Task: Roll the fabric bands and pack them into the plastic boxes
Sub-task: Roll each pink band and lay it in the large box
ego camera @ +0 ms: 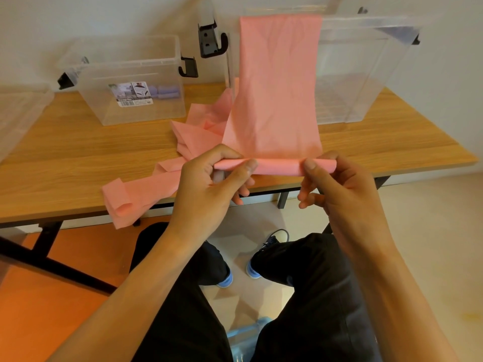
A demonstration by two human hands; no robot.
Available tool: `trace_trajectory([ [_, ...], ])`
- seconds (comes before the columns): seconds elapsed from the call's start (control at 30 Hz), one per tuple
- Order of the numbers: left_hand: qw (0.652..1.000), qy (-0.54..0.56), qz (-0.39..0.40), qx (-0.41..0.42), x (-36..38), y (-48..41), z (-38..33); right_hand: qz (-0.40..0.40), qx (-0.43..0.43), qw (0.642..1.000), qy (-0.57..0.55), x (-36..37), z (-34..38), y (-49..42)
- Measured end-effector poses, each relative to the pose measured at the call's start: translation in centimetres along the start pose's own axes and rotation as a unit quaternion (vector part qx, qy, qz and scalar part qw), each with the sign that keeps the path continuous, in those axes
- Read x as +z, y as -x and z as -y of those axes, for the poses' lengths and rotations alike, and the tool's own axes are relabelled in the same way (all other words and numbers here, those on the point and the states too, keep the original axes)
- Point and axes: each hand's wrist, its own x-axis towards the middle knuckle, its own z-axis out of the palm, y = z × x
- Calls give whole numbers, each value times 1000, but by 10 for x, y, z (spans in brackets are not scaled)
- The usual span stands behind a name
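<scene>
Two hands, left hand [209,178] and right hand [337,181], pinch the started roll of the pink band [277,100] above the table edge [78,205]; uneven finger pressure could skew or loosen the roll.

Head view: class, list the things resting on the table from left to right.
Clear plastic item at the edge → small plastic box → loose pink bands → large plastic box. The band being rolled overlaps the large box, so it is omitted.
</scene>
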Motion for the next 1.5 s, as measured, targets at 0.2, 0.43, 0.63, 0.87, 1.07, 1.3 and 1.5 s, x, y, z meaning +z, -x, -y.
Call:
trace_trajectory([
  [0.2, 1000, -3, 10, -27, 3, -1, 1, -17, 15, 999, -26, 1, -4, -4],
  [0.43, 999, 27, 3, -21, 3, -5, 1, -20, -12, 999, -44, 1, -2, -4],
  [0.63, 999, -14, 32, 23, -2, -4, 0, 10, -11, 998, -53, -4, 0, -3],
  [0.87, 998, -4, 57, 28, -2, -1, -2, 10, -27, 998, -59, -7, 0, 1],
  [1.07, 998, 10, 51, 20, 0, -1, -3, 0, -20, 997, -77, -3, 3, 3],
  [1.3, 998, 20, 58, 13, -1, -1, -3, -31, -15, 998, -53, 2, 4, 4],
  [1.5, 999, 26, 33, 5, 1, -3, -6, -6, -23, 999, -44, 1, 6, 2],
])
